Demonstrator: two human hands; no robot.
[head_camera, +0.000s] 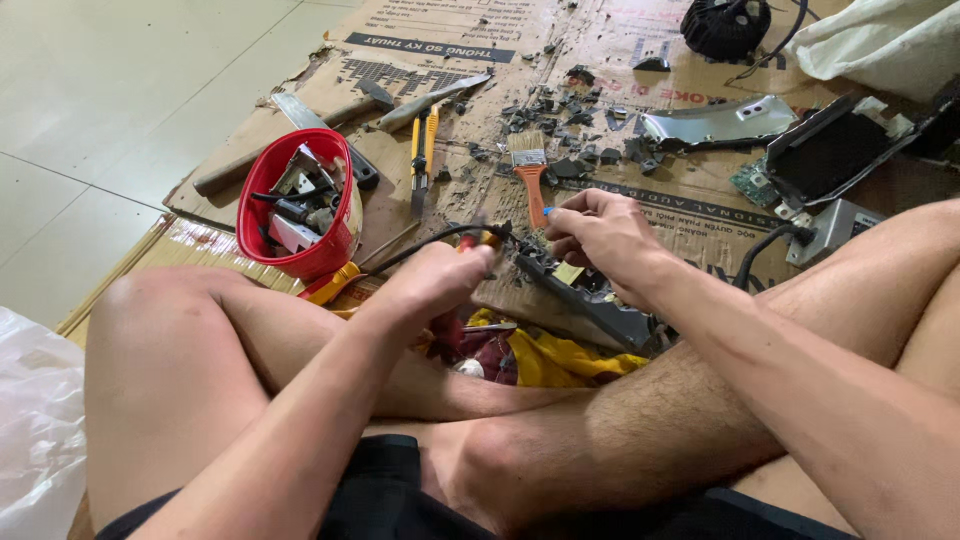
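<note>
On flattened cardboard (440, 60) over pale floor tiles (100, 90), left hand (435, 285) grips a tool (478, 238), right hand (600, 240) pinches a dark strip (590, 300).

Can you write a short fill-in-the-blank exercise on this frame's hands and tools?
1. The bowl holding loose metal parts is coloured ____.
2. The person sits cross-legged on flattened ____.
3. The right hand steadies a long dark ____ strip, while the left hand holds a small tool to it.
4. The paintbrush has an ____ handle.

Missing words: red; cardboard; grey; orange
</note>
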